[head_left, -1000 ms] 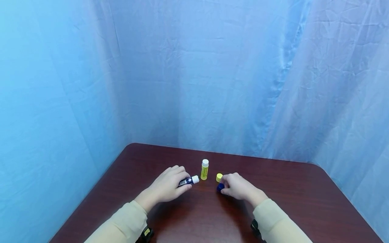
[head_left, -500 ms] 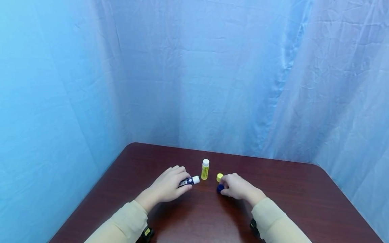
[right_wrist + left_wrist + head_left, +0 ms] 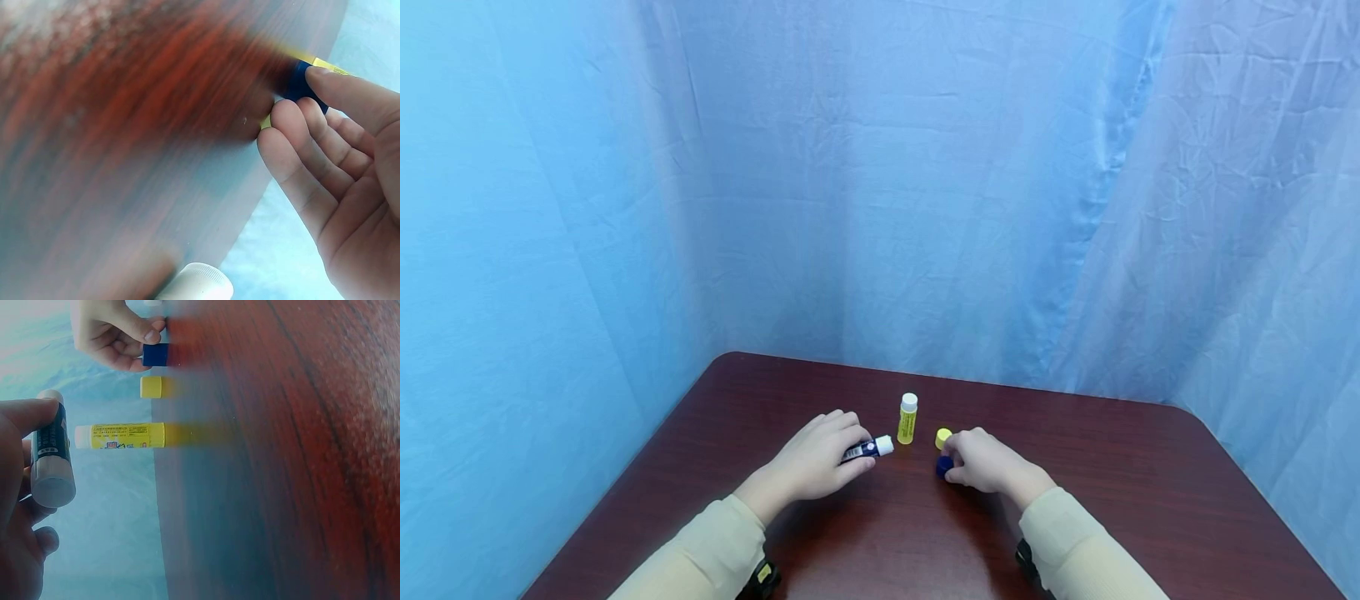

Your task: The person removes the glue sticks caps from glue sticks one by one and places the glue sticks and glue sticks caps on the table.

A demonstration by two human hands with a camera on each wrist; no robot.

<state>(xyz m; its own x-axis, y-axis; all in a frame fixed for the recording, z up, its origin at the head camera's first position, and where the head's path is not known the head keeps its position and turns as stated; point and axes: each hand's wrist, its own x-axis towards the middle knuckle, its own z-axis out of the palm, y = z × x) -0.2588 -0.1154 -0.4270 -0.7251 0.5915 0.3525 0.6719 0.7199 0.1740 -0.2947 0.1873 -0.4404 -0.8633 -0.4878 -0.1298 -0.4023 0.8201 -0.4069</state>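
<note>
My left hand point(image 3: 812, 458) grips a dark blue glue stick point(image 3: 859, 450) with the thumb and fingers, its white end tilted toward the right. In the left wrist view the white end of this glue stick point(image 3: 53, 484) points at the camera. My right hand point(image 3: 988, 461) pinches a dark blue cap point(image 3: 943, 467) low at the tabletop; thumb and fingertips meet its sides in the right wrist view. Between the hands, a little farther back, a yellow glue stick point(image 3: 907, 425) stands upright with its white top bare. A yellow cap point(image 3: 943, 437) sits just behind the blue one.
The dark red-brown table point(image 3: 1075, 442) has rounded back corners. Blue cloth point(image 3: 880, 183) hangs behind it and along both sides. A white ribbed cylinder point(image 3: 197, 284) shows at the bottom of the right wrist view.
The blue cap sits very slightly lower under my right fingers than a second ago. My left hand and its glue stick stay almost where they were.
</note>
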